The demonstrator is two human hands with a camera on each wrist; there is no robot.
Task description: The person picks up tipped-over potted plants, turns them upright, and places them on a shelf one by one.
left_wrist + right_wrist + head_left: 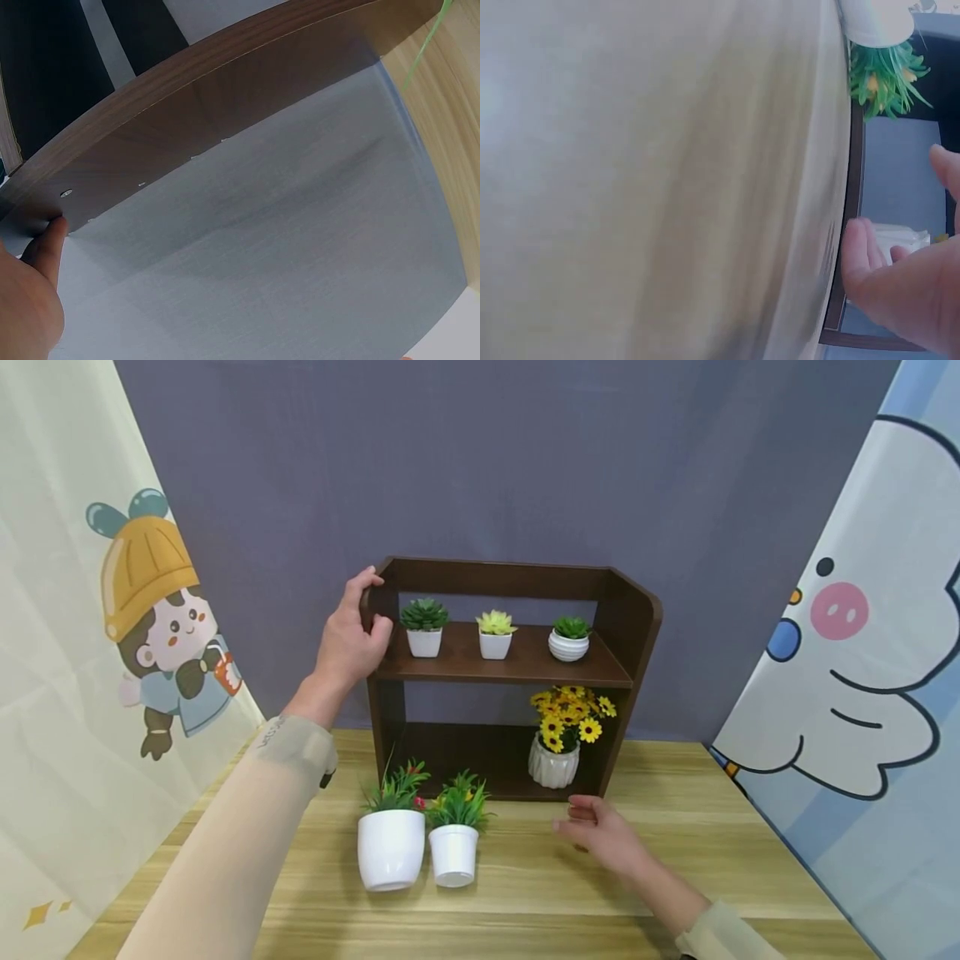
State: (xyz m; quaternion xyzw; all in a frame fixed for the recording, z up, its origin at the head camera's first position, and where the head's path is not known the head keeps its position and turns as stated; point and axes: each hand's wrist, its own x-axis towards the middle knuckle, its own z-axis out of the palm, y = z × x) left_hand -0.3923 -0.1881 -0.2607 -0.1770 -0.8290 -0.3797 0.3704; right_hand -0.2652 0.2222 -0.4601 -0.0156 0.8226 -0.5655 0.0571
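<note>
A dark brown two-tier wooden shelf (495, 678) stands on the table, and my left hand (352, 631) grips its upper left side panel, thumb at the front edge. In the left wrist view, a finger of that hand (34, 300) touches the panel's outer face. Low in front of the shelf's right end, my right hand (607, 839) holds nothing, its fingers loosely bent and apart. Just beyond it, a ribbed white pot of yellow flowers (553, 766) sits on the lower tier. In the right wrist view, that pot is partly hidden behind the hand (907, 292).
On the upper tier stand a dark green succulent (424, 628), a pale yellow-green one (495, 635) and one in a round ribbed pot (568, 639). A large white pot (391, 850) and a smaller white pot (453, 856) with leafy plants stand before the shelf on the wooden table (540, 902).
</note>
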